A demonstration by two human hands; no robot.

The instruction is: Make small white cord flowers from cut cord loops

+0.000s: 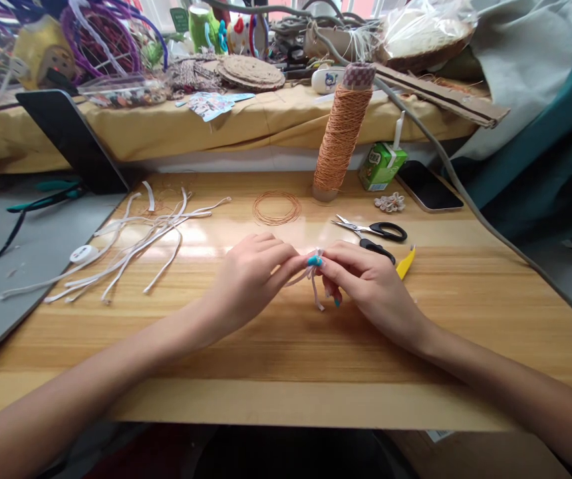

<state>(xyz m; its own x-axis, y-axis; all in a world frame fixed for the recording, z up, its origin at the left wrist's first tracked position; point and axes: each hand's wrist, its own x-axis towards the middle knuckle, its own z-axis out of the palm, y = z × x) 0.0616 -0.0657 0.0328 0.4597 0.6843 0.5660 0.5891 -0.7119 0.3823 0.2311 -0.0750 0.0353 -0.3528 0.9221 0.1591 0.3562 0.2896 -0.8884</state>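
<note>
My left hand [253, 276] and my right hand [366, 283] meet over the middle of the wooden table [286, 372]. Both pinch a small piece of white strip [314, 283] between their fingertips; its loose ends hang down toward the table between the hands. The strip looks folded or knotted at the top, where the fingers hide part of it.
A pile of white strips [136, 239] lies at the left, a coil of orange wire [277, 207] and a tall spool of orange cord [340, 133] behind the hands. Scissors [373, 229], a yellow tool [406, 263], a small woven flower [390, 202], a juice carton [382, 166] and a phone [428, 186] sit at the right.
</note>
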